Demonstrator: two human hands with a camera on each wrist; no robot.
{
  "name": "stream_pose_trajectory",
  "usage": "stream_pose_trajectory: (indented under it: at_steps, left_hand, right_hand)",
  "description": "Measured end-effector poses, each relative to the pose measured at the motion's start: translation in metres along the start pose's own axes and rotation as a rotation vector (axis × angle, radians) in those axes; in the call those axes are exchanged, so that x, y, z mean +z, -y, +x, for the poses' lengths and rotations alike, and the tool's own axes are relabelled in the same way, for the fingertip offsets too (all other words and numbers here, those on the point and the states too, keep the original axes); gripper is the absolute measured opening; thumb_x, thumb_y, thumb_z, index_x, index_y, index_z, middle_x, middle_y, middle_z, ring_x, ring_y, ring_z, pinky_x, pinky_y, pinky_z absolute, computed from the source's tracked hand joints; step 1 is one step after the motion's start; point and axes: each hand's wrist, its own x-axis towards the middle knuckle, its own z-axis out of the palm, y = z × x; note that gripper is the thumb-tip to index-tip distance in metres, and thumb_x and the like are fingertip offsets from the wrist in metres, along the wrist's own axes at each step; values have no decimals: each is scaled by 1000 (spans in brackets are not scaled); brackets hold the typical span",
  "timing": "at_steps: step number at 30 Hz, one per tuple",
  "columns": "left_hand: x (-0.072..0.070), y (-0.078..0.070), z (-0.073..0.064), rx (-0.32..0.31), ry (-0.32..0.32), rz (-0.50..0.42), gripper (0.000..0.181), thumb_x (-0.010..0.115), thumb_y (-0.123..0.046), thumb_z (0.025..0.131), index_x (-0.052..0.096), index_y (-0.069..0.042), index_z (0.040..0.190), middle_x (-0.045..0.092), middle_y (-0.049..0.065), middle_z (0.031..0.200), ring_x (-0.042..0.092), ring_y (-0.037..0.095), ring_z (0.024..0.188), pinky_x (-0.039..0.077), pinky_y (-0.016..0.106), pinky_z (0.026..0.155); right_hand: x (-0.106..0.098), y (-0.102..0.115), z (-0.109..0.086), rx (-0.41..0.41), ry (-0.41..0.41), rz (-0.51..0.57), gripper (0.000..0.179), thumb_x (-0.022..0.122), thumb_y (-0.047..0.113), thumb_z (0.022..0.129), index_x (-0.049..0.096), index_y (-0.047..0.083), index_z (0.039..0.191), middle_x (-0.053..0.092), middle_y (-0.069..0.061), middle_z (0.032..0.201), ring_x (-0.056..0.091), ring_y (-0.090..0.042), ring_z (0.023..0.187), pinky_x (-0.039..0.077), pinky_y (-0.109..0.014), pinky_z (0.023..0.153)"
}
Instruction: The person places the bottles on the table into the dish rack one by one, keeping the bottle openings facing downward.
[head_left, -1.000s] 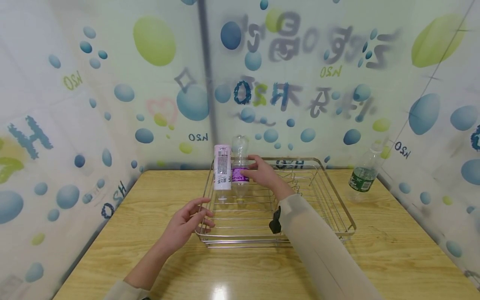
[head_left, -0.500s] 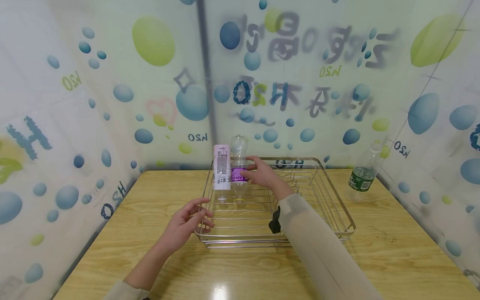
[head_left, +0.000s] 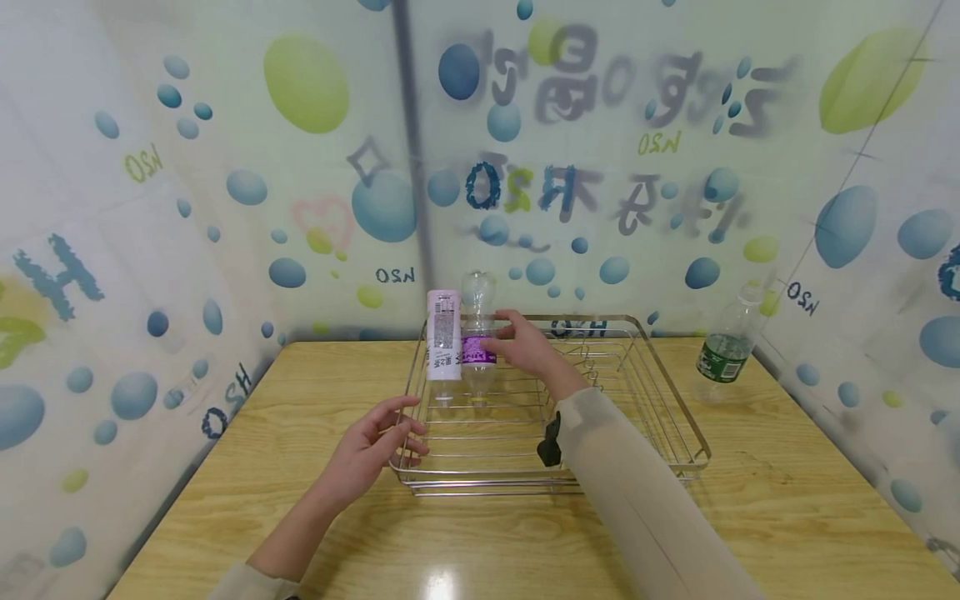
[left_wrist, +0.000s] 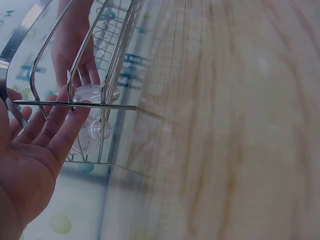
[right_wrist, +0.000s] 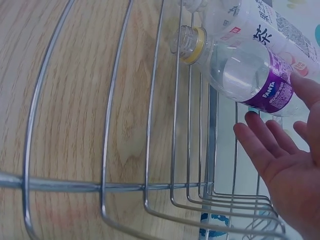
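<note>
Two empty plastic bottles stand neck-down side by side in the back left of a metal wire rack. One is a clear Fanta bottle with a purple label and a yellow neck ring; left of it is a tea bottle in a pink-and-white label. My right hand is at the Fanta bottle's right side. In the right wrist view its thumb lies at the purple label, while the other fingers extend loosely below. My left hand rests with extended fingers at the rack's left front wires.
A clear bottle with a green label stands upright on the wooden table, right of the rack. Bent wire dividers rise inside the rack. A curtain printed with blue and green drops hangs behind the table.
</note>
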Motion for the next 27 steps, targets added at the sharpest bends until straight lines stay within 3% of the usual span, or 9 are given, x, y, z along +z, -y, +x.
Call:
stream_pose_trajectory:
  at_steps: [7, 10, 13, 16, 19, 23, 27]
  left_hand:
    - [-1, -1, 0, -1, 1, -4, 45, 51, -19, 118, 45, -4, 161, 65, 31, 128, 79, 23, 105, 69, 43, 89]
    - [-1, -1, 0, -4, -4, -5, 45, 52, -19, 118, 45, -4, 160, 68, 25, 126, 78, 24, 105, 69, 44, 89]
    - [0, -1, 0, -8, -9, -7, 45, 54, -19, 117, 46, -5, 160, 67, 28, 126, 78, 25, 105, 69, 45, 88]
    - [1, 0, 1, -8, -12, -11, 46, 54, -18, 117, 46, -4, 160, 65, 34, 128, 78, 25, 105, 69, 44, 88]
    - [1, 0, 1, -6, -15, -12, 49, 54, -18, 117, 43, 0, 161, 66, 32, 126, 78, 24, 104, 69, 43, 88]
    - [0, -1, 1, -4, -16, -15, 51, 55, -18, 117, 41, 3, 161, 68, 29, 124, 78, 22, 103, 69, 42, 87]
    - [0, 0, 0, -1, -17, -21, 51, 55, -17, 117, 41, 4, 161, 66, 34, 125, 79, 23, 102, 69, 43, 87]
  right_hand:
    - [-6, 6, 3, -56, -96, 88, 76, 69, 36, 110, 31, 18, 173, 48, -21, 167, 54, -42, 150, 51, -60, 119]
    - [-11, 17, 0, -100, -138, 149, 72, 69, 36, 110, 35, 20, 172, 50, -18, 166, 56, -41, 148, 53, -60, 116]
    - [-18, 31, -6, -153, -164, 213, 67, 69, 36, 110, 40, 22, 169, 52, -17, 164, 58, -39, 143, 54, -61, 115]
    - [-30, 46, -16, -209, -170, 268, 64, 69, 37, 109, 44, 23, 167, 54, -16, 161, 60, -37, 139, 54, -60, 115]
    - [-43, 57, -28, -259, -168, 304, 63, 70, 34, 109, 46, 21, 165, 56, -16, 158, 63, -36, 135, 54, -59, 116]
    - [-62, 60, -50, -301, -182, 278, 60, 70, 32, 109, 48, 20, 164, 59, -13, 155, 66, -33, 131, 57, -53, 113]
    - [-78, 55, -72, -304, -184, 213, 57, 69, 33, 110, 50, 20, 162, 60, -10, 154, 68, -32, 130, 59, -48, 109]
